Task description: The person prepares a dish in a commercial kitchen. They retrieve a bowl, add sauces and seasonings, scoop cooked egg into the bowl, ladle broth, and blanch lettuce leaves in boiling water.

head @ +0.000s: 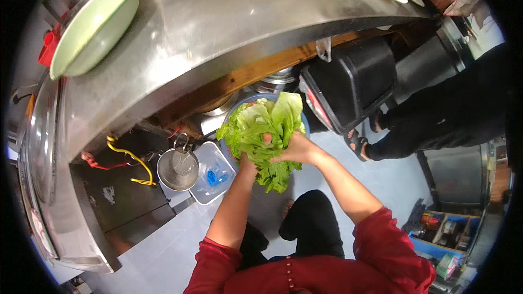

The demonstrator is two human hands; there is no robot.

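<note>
A large bunch of green leaf lettuce (261,130) is held between my two hands in the middle of the view. My left hand (248,165) grips its lower left side, with most of the fingers hidden by leaves. On the right side, my right hand (296,149) is closed around the leaves, and a fingertip shows among them. Beneath the lettuce is a round blue basin (307,124), largely covered by leaves; more greens show at its edge.
A steel counter (196,20) bears a pale green bowl (98,28). Below it are a metal pot (178,169), a clear plastic tub (212,175) and a black bin (351,85). Another person's dark-trousered legs (441,118) stand at the right.
</note>
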